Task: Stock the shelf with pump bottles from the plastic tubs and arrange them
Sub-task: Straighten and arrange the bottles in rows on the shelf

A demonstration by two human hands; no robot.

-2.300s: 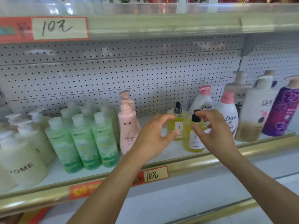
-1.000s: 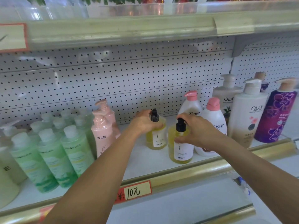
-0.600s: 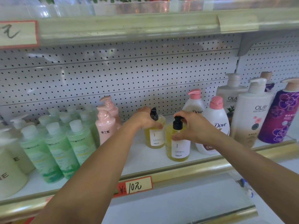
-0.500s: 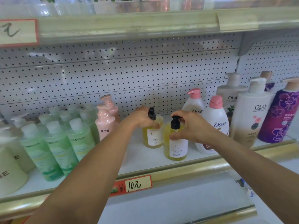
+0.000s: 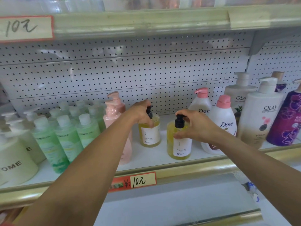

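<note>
The rear yellow pump bottle [image 5: 150, 132] is held at its neck by the left hand [image 5: 141, 113], the grip curled narrowly around the black pump. The front yellow pump bottle [image 5: 179, 144] is pinched at its shoulder by the right hand [image 5: 197, 126], fingers arched over the pump. Both bottles are stood upright on the shelf [image 5: 146, 158], labels turned forward, between pink bottles [image 5: 114, 115] and Dove bottles [image 5: 225, 123]

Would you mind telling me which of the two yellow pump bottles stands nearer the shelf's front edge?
The yellow bottle under the right hand; the one under the left hand, sits farther back.
</note>
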